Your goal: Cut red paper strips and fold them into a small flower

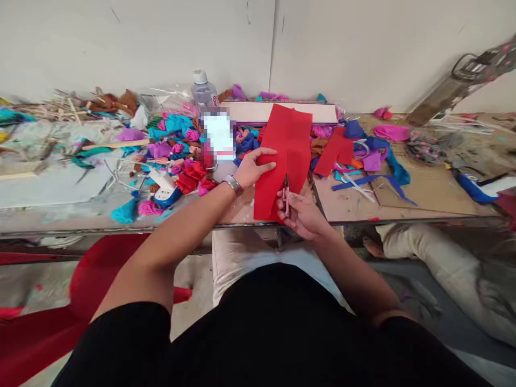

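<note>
A red sheet (291, 134), paper or cloth, lies at the front of the cluttered table, with a slit running up from its near edge. My right hand (303, 214) is closed on a pair of small scissors (286, 198) with pale pink handles. Their blades point away from me and sit in the slit. My left hand (255, 167) lies on the sheet's left side, fingers stretched out and thumb apart. A watch (233, 184) is on that wrist. Right of the sheet lies a smaller red piece (335, 152).
Crumpled coloured scraps (177, 129) surround the sheet. Behind stand a plastic bottle (205, 91) and a blurred bright screen (220, 137). A power socket (166, 194) lies left, a blue strip (374, 183) right. Another person's leg (431, 252) shows below the table's right side.
</note>
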{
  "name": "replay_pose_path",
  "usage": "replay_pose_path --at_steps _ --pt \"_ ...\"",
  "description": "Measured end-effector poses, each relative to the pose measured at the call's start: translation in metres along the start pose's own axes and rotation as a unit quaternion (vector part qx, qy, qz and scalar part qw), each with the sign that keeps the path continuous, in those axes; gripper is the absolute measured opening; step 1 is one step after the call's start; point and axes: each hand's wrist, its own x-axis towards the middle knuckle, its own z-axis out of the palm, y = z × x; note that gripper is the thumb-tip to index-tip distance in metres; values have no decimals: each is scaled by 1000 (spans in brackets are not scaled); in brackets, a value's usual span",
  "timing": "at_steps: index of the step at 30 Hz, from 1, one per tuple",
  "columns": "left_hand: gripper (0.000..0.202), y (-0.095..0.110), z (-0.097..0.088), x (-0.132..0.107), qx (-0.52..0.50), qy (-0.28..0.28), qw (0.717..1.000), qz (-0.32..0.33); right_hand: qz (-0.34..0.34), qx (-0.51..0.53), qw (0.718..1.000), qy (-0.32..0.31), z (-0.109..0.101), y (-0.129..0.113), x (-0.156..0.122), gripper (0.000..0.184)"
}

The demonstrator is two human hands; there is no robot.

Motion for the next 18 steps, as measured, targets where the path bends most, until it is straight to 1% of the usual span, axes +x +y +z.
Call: replay_pose_path --at_steps 3,7,11,18 --pt "43 5 0 -2 6 -2 1000 -4 -6 -3 1000 2 -1 0 2 21" --pt "43 9 -1 -3 19 -8 1000 -4 -19 -12 1000 5 -2 -1 4 21" --pt "43 9 -1 -3 23 -19 1000 2 -31 -20 999 2 -4 -1 6 17" --pt "42 8 0 -2 24 -21 999 8 -30 -19 999 -4 -6 0 9 18"
